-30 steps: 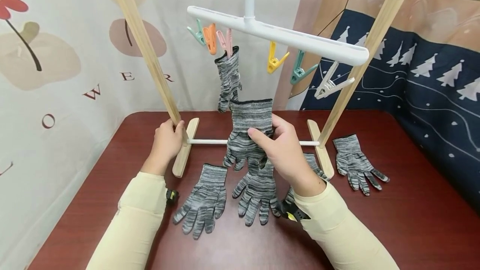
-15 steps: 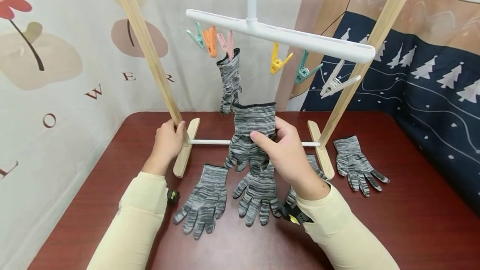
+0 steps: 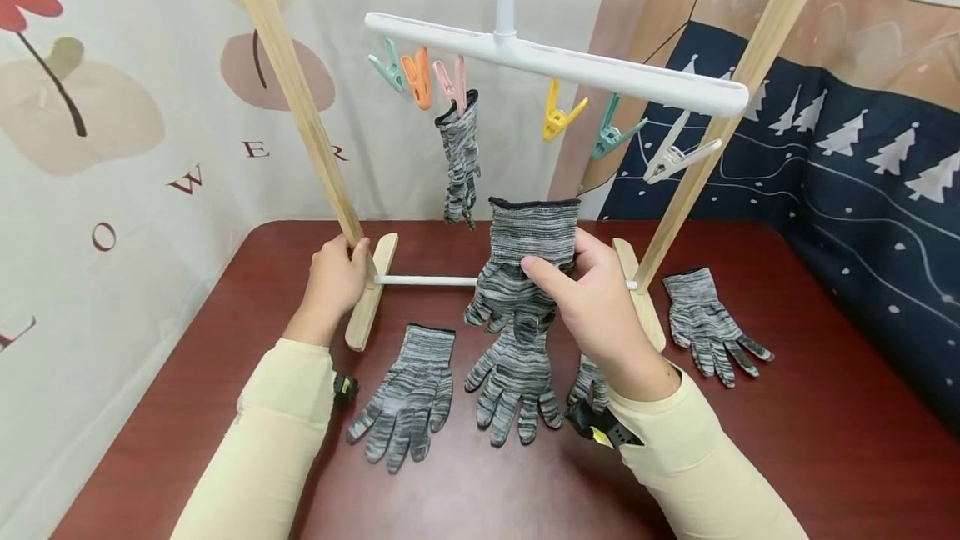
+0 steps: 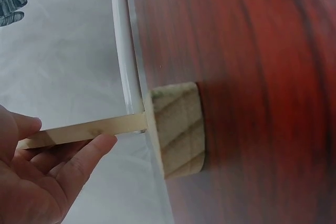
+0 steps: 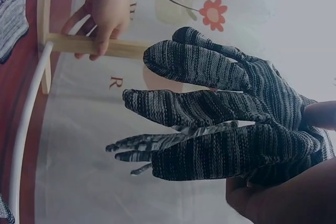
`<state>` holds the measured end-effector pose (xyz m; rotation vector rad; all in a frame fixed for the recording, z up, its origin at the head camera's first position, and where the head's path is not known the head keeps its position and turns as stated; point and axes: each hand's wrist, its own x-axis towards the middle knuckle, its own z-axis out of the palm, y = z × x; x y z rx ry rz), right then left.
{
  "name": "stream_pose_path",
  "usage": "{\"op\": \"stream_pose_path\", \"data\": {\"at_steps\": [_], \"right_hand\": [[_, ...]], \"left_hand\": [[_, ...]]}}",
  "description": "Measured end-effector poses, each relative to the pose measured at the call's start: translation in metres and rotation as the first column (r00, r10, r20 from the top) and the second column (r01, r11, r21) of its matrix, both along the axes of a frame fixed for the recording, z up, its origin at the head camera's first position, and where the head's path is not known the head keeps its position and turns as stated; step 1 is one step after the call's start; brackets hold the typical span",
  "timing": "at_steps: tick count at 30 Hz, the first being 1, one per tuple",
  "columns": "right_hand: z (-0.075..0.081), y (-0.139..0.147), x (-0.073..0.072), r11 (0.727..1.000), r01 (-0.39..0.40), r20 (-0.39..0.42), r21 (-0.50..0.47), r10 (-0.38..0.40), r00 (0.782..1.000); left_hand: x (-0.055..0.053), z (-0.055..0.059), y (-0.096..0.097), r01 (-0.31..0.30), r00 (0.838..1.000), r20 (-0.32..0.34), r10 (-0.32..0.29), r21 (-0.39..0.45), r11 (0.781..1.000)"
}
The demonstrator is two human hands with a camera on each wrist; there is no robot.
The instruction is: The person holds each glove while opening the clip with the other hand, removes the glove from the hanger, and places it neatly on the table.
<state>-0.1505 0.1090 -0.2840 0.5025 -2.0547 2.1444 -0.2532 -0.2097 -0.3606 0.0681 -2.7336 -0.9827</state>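
Observation:
My right hand (image 3: 603, 315) pinches a grey-and-black striped knit glove (image 3: 534, 227) just below its cuff, thumb on the near side. The glove is held cuff up above the table, its fingers hanging down; the right wrist view shows those glove fingers (image 5: 210, 106) up close. Low on the left wooden post (image 3: 296, 94) of a drying stand, my left hand (image 3: 335, 282) grips near the foot (image 4: 178, 129). Behind the held glove, a second glove (image 3: 459, 161) hangs from a pink clip (image 3: 452, 83) on the white hanger bar (image 3: 600, 75).
Yellow (image 3: 558, 115), teal (image 3: 613, 136) and white clips (image 3: 671, 158) hang on the bar's right half, with green (image 3: 388, 67) and orange clips (image 3: 417, 77) on its left. Several striped gloves lie on the table, including one left (image 3: 407, 394), one middle (image 3: 517, 390) and one far right (image 3: 708, 323).
My right hand has carried the glove to the right, away from the hanging glove, which now shows fully. My left hand keeps its grip on the post.

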Motion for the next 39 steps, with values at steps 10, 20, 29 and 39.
{"op": "stream_pose_path", "data": {"at_steps": [10, 20, 29, 39], "right_hand": [[-0.003, 0.005, 0.005, 0.998, 0.013, 0.043, 0.054, -0.015, 0.999], [-0.011, 0.011, 0.010, 0.994, 0.023, 0.076, 0.104, -0.031, 0.997], [-0.026, 0.037, 0.013, 0.967, 0.051, 0.156, 0.249, -0.092, 0.984], [-0.033, 0.068, 0.015, 0.946, 0.058, 0.172, 0.319, -0.118, 0.978]], "left_hand": [[0.000, 0.002, 0.001, 0.002, 1.000, 0.003, -0.002, 0.009, 1.000], [0.002, -0.002, 0.002, 0.000, 1.000, 0.013, 0.000, 0.016, 1.000], [0.001, 0.000, 0.001, 0.004, 1.000, 0.001, -0.004, 0.000, 1.000], [0.000, 0.002, 0.000, 0.006, 1.000, -0.005, -0.006, -0.001, 1.000]]}}
